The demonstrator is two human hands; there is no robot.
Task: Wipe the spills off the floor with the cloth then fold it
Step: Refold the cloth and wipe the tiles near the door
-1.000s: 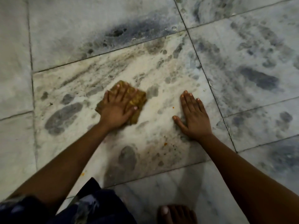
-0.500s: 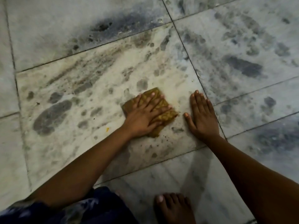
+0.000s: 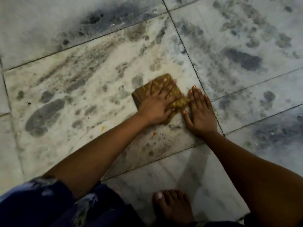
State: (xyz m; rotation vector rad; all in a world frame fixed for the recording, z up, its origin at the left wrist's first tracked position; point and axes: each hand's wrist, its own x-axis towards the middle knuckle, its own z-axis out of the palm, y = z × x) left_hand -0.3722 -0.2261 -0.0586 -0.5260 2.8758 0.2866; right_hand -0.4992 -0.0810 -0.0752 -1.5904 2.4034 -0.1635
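A folded mustard-yellow cloth (image 3: 178, 100) lies on the marble floor (image 3: 98, 76) near the middle of the view. My left hand (image 3: 157, 104) presses flat on top of it with fingers spread, covering most of it. My right hand (image 3: 200, 112) rests flat on the floor just right of the cloth, its fingers together and its thumb touching the cloth's right edge. Small orange crumbs (image 3: 154, 133) and dark specks lie on the tile below the cloth, another orange bit (image 3: 102, 128) further left.
Grey-veined white marble tiles with dark grout lines (image 3: 188, 56) fill the view. My bare foot (image 3: 172, 207) stands at the bottom centre. Dark blue patterned clothing (image 3: 54, 205) covers the bottom left corner.
My left hand has slid the cloth to the right across the tile until it reaches my right hand. The right hand has stayed planted on the floor.
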